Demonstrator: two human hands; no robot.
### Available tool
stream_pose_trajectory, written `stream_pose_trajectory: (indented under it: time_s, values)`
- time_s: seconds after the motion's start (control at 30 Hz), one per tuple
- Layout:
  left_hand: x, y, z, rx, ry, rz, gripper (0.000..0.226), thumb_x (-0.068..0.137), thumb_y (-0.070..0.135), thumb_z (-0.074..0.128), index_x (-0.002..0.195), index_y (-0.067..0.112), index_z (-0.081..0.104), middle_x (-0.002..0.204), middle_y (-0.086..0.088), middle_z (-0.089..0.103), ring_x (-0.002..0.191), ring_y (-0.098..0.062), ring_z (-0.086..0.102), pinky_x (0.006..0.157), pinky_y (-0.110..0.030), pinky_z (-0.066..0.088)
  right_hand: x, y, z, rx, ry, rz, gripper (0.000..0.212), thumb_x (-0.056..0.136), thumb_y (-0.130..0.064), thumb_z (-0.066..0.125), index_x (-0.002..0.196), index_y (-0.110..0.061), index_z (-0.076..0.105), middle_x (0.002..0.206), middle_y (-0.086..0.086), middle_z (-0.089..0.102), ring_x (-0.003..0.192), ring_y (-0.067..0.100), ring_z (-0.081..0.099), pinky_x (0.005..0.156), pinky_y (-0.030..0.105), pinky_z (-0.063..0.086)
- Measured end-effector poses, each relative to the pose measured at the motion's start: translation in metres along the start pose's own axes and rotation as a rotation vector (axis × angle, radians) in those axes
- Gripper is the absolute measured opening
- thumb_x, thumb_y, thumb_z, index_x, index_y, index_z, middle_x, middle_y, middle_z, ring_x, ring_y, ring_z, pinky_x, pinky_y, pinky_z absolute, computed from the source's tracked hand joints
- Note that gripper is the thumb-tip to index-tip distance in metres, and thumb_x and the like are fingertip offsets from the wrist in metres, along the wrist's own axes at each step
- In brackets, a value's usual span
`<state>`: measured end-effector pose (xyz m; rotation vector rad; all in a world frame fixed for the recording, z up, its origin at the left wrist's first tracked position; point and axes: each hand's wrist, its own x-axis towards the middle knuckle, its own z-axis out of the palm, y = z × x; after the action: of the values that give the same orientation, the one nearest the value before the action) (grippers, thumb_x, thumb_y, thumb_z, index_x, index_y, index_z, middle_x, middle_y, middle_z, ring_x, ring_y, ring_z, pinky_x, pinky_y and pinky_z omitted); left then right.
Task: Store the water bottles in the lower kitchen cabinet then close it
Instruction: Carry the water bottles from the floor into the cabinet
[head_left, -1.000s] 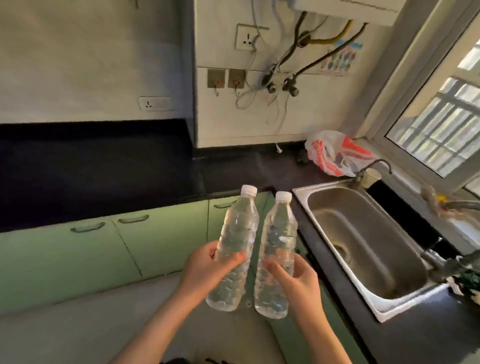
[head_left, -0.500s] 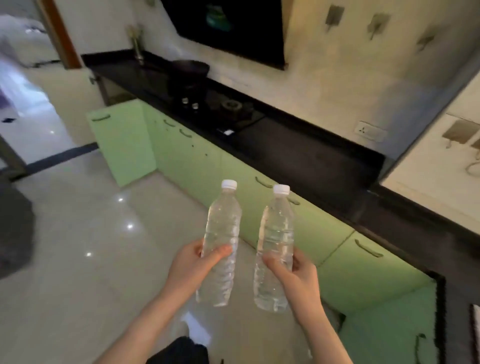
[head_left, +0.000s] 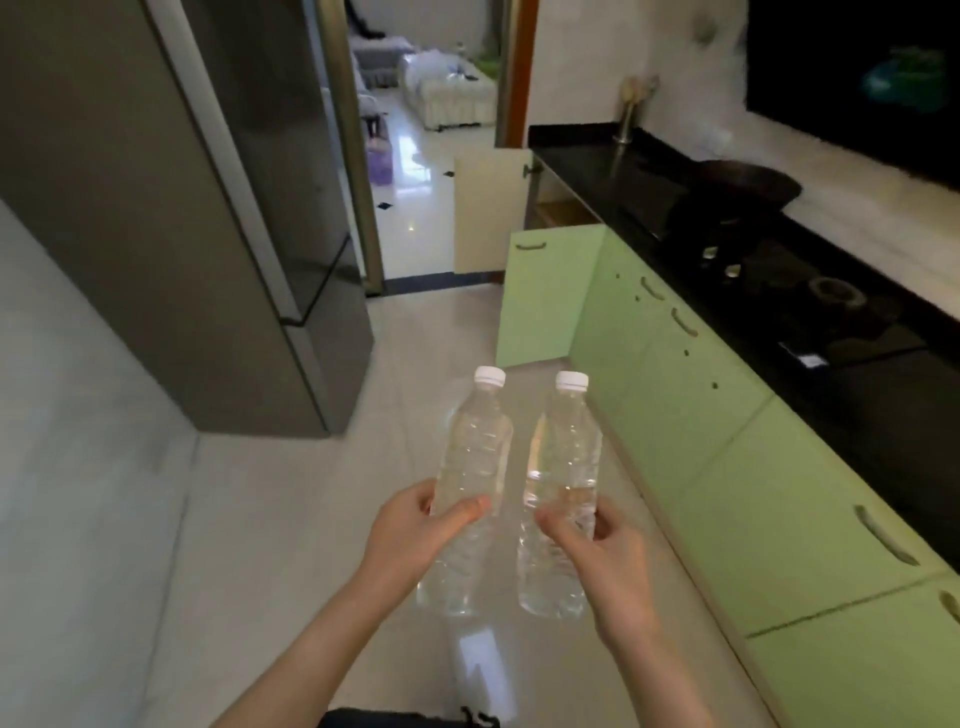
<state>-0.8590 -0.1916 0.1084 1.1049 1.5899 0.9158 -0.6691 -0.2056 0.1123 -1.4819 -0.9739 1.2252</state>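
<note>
View has swung toward the open cabinet door (head_left: 545, 296); left hand (head_left: 415, 535) and right hand (head_left: 597, 551) grasp full, smooth water bottles (head_left: 472, 467) mid-body, fingers (head_left: 470, 506) wrapped.

Two clear plastic water bottles, both with white screw caps still on and no labels that I can make out. The left bottle (head_left: 470, 488) is held up in the air in the left hand (head_left: 415, 535), gripped around its middle, tilted a bit so the cap leans to the right. The right bottle (head_left: 561, 493) sits in the right hand (head_left: 602, 556), close to upright, also gripped mid-body. They're side by side, near each other but not touching. The lower cabinet (head_left: 649, 374) runs along the right in pale green, and one green door (head_left: 545, 296) at the far end stands swung open.
</note>
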Motion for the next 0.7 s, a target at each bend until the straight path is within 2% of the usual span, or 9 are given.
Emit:
stream_pose_trajectory:
  time_s: [0.07, 0.2, 0.3, 0.47, 0.7]
  values:
    - [0.027, 0.008, -0.029, -0.038, 0.058, -0.01, 0.031, 0.064, 0.048, 0.079, 0.075, 0.019, 0.075, 0.064, 0.01, 0.072, 0.058, -0.001, 0.065, 0.063, -0.025, 0.05, 0.028, -0.013, 0.035, -0.013, -0.041, -0.01, 0.021, 0.073, -0.007, 0.082, 0.091, -0.012, 0.073, 0.085, 0.002, 0.077, 0.082, 0.019, 0.073, 0.076, 0.035, 0.058]
    - [0.082, 0.015, -0.068, -0.097, 0.114, -0.016, 0.022, 0.075, 0.036, 0.081, 0.079, 0.015, 0.074, 0.063, 0.008, 0.071, 0.059, -0.002, 0.066, 0.059, -0.019, 0.051, 0.079, -0.036, 0.086, -0.038, -0.093, -0.009, 0.032, 0.061, -0.02, 0.083, 0.091, -0.013, 0.073, 0.084, 0.002, 0.076, 0.078, 0.021, 0.072, 0.076, 0.039, 0.058]
    - [0.124, 0.012, -0.078, -0.125, 0.149, -0.049, 0.014, 0.08, 0.028, 0.076, 0.08, 0.014, 0.075, 0.062, 0.008, 0.071, 0.057, -0.002, 0.065, 0.053, -0.013, 0.047, 0.122, -0.04, 0.107, -0.058, -0.147, 0.017, 0.025, 0.07, -0.012, 0.084, 0.092, -0.011, 0.073, 0.084, 0.003, 0.076, 0.073, 0.016, 0.071, 0.073, 0.035, 0.058]
    - [0.214, 0.017, -0.072, -0.147, 0.169, -0.122, 0.012, 0.081, 0.026, 0.076, 0.076, 0.016, 0.074, 0.061, 0.009, 0.071, 0.054, -0.001, 0.065, 0.049, -0.01, 0.044, 0.223, -0.043, 0.136, -0.083, -0.161, 0.055, 0.02, 0.073, -0.005, 0.081, 0.091, -0.01, 0.073, 0.081, 0.001, 0.076, 0.064, 0.011, 0.069, 0.06, 0.021, 0.056]
    - [0.384, 0.082, -0.072, -0.078, 0.244, -0.119, 0.007, 0.082, 0.035, 0.074, 0.079, 0.029, 0.072, 0.065, 0.011, 0.072, 0.06, -0.002, 0.067, 0.055, -0.012, 0.048, 0.412, -0.089, 0.18, -0.085, -0.193, 0.043, 0.021, 0.072, -0.006, 0.082, 0.09, -0.011, 0.074, 0.08, 0.002, 0.077, 0.07, 0.02, 0.071, 0.07, 0.036, 0.058]
